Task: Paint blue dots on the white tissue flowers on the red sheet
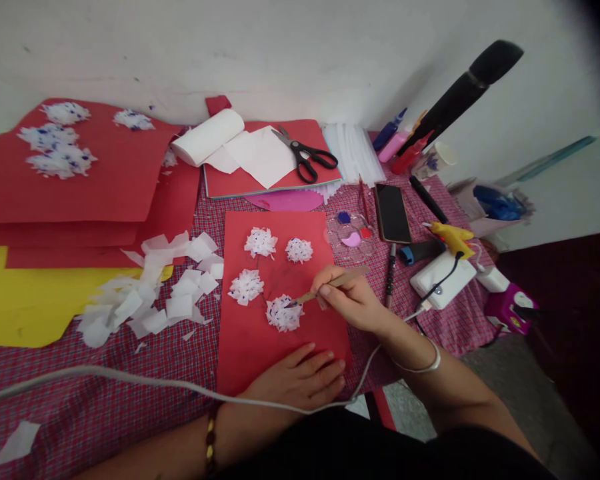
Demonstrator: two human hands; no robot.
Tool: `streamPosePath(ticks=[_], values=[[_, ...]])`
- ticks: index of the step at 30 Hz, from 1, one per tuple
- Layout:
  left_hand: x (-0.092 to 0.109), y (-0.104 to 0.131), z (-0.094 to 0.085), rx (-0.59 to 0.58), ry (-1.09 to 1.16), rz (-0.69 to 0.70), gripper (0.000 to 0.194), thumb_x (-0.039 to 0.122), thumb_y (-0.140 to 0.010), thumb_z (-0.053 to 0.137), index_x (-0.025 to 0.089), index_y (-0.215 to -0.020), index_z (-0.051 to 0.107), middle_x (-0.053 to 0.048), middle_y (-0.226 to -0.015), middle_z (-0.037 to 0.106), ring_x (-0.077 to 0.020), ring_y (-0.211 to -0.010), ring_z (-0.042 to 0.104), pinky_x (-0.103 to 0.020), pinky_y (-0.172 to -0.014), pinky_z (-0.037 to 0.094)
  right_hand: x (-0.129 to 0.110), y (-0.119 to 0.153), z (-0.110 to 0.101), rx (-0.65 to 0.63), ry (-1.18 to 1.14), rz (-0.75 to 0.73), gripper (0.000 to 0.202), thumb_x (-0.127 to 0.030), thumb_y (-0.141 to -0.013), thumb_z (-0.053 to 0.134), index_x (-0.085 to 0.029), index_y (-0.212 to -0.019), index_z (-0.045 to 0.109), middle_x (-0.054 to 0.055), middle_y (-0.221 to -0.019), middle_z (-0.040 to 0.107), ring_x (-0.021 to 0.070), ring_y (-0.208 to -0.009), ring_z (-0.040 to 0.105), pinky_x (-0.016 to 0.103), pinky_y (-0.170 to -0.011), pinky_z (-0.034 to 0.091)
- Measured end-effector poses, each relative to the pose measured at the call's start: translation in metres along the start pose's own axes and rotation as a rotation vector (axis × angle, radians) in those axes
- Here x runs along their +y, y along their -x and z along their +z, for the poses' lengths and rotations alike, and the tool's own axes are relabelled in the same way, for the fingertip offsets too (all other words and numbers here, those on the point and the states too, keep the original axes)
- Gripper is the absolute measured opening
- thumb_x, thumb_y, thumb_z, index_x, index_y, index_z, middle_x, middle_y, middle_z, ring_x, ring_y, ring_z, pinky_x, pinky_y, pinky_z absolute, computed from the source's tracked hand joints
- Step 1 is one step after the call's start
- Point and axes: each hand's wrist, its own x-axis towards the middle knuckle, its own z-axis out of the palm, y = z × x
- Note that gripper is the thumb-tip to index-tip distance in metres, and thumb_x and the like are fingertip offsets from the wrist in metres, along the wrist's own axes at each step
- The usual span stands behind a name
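Red stack: At far left we see large red sheets, the top one bearing white paper puffs specked with blue-purple; we judge these finished.
Yellow sheet: It lies partly under the red stack.
Paper scraps: Cut white pieces lie in a loose heap beside the work, unused as we see them.
Paper roll: Behind, it rests partly unrolled, with scissors on its loose end.
Red sheet: In front of the person, four puffs are in place, all carrying purple specks. We judge the upper three well covered and the lowest puff, at lower middle, the one in work; whether it needs more color, we cannot tell. The bottom of the sheet holds no puff that we can see.
Left hand: Flat, palm down on the sheet's lower edge, fingers slightly apart, gripping nothing.
Right hand: Fingers pinched together on a paintbrush, its dark tip on the lowest puff.
Palette: Just beyond the right hand, we see blue, pink and red paint left in it.
Phone: Dark-screened, right of the palette.
Glue gun: Yellow, at far right.
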Motion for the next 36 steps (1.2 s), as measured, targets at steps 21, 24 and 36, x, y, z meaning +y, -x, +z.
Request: streamPosePath(ticks=[21, 24, 36], values=[[0.0, -0.001, -0.004, -0.049, 0.017, -0.004, 0.036, 0.025, -0.104, 0.041, 0.022, -0.139, 0.046, 0.001, -0.148, 0.043, -0.02, -0.133, 0.04, -0.039, -0.115, 0.027, 0.0, -0.001, -0.002, 0.002, 0.073, 0.007, 0.019, -0.027, -0.096, 0.048, -0.016, -0.085, 0.059, -0.002, -0.064, 0.049, 0.0094, -0.053, 0.043, 0.022, -0.049, 0.034], [0.0, -0.002, -0.005, -0.041, 0.024, -0.002, 0.036, 0.024, -0.104, 0.04, 0.021, -0.139, 0.047, 0.0, -0.148, 0.043, -0.0202, -0.133, 0.039, -0.04, -0.115, 0.026, 0.002, 0.0, -0.008, 0.068, 0.029, 0.024, 0.019, -0.027, -0.096, 0.048, -0.017, -0.085, 0.06, -0.004, -0.061, 0.047, 0.009, -0.05, 0.04, 0.022, -0.047, 0.03], [0.0, -0.002, -0.005, -0.039, 0.035, 0.001, 0.038, 0.022, -0.103, 0.041, 0.019, -0.14, 0.045, -0.002, -0.147, 0.044, -0.0209, -0.13, 0.042, -0.041, -0.114, 0.027, 0.0, 0.002, -0.004, 0.03, 0.005, 0.084, 0.019, -0.029, -0.095, 0.049, -0.016, -0.085, 0.06, -0.004, -0.06, 0.045, 0.0092, -0.049, 0.038, 0.023, -0.046, 0.028]])
